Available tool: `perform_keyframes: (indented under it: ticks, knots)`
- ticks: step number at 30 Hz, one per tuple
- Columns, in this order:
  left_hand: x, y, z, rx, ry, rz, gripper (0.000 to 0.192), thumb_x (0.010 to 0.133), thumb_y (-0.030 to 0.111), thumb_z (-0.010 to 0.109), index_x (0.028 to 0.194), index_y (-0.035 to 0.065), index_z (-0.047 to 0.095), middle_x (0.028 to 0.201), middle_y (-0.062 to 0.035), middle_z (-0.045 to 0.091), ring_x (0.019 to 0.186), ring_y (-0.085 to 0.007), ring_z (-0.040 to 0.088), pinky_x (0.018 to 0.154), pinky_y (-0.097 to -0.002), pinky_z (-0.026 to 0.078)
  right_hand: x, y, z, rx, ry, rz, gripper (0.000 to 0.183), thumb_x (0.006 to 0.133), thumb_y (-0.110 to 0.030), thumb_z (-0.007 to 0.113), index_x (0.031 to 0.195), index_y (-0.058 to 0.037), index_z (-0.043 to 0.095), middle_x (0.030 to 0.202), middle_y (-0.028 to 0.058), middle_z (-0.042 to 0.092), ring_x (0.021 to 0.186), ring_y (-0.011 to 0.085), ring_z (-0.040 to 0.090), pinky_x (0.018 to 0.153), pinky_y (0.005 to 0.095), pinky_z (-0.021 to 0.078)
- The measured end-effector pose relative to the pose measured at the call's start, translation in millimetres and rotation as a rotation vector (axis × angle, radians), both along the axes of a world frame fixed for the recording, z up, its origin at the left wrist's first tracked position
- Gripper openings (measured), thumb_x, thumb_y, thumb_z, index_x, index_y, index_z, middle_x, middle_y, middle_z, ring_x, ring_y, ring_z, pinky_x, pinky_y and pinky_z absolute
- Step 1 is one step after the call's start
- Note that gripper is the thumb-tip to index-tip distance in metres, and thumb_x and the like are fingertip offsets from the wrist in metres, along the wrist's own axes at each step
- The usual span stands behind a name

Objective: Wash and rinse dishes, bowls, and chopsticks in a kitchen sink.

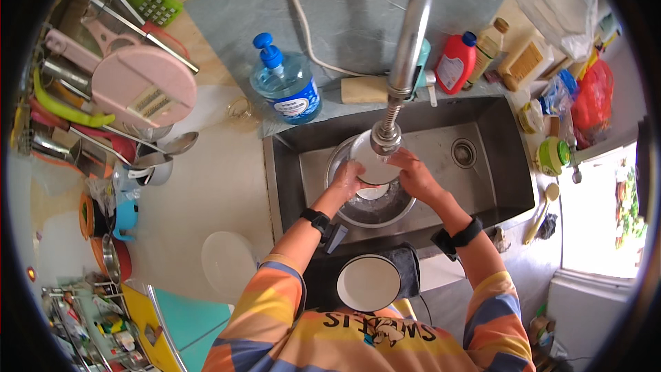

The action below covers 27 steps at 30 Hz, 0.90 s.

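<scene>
Under the spout of the metal faucet (408, 51), both hands grip a white dish with a thin dark rim (373, 168). My left hand (350, 180) has its left edge, and my right hand (416, 171) holds its right side. The spout head hides part of the dish. Below them a round steel basin (384, 219) sits in the dark sink (483, 139). Another white piece (373, 192) shows in the basin, mostly covered by the held dish. A white bowl with a dark rim (369, 283) stands by the sink's near edge, close to my shirt.
A blue pump bottle (289, 95), a tan block (364, 90) and a red bottle (455, 64) line the back edge. Utensils and a pink lidded pan (147, 85) crowd the left. A translucent bowl (229, 261) is on the left counter. At right lies a brush (543, 212).
</scene>
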<state>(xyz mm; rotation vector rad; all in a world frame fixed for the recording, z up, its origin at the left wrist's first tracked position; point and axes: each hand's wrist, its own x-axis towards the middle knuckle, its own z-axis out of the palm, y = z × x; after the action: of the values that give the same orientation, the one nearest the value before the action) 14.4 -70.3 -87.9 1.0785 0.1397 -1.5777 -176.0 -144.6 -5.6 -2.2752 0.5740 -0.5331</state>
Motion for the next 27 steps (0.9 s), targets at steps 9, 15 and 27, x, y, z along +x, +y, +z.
perform_keyframes:
  ticks: [9,15,27]
  knots:
    - [-1.4,11.8,20.0,-0.017,-0.128,-0.076,0.042,0.069,-0.003,0.043,0.111,0.0005,0.047,0.099,-0.0149,0.054,0.088,-0.0321,0.056,0.073,-0.0468,0.052,-5.2,15.1,21.5,0.158,-0.068,0.052,0.045,0.065,0.014,0.037,0.102,-0.0015,0.059,0.114,0.0133,0.055,0.119,0.0314,0.041,0.097,0.0364,0.0368]
    - [-14.1,-10.5,27.0,-0.196,0.294,-0.271,0.041,0.077,0.015,0.049,0.115,0.0004,0.044,0.112,-0.0159,0.051,0.093,-0.0303,0.056,0.077,-0.0466,0.052,-14.0,-21.3,22.3,0.325,-0.117,-0.217,0.041,0.074,0.01,0.038,0.106,-0.0019,0.06,0.11,0.0163,0.058,0.115,0.0253,0.047,0.093,0.0299,0.0372]
    - [-50.7,22.9,120.9,-0.258,-2.022,-0.256,0.091,0.056,0.029,0.079,0.124,-0.0067,0.029,0.103,-0.0207,0.042,0.093,-0.0341,0.047,0.075,-0.037,0.046,16.0,19.3,18.5,1.331,-0.396,-0.262,0.027,0.087,-0.019,0.053,0.102,0.0031,0.056,0.093,0.0064,0.061,0.086,0.0118,0.056,0.071,0.0222,0.0408]
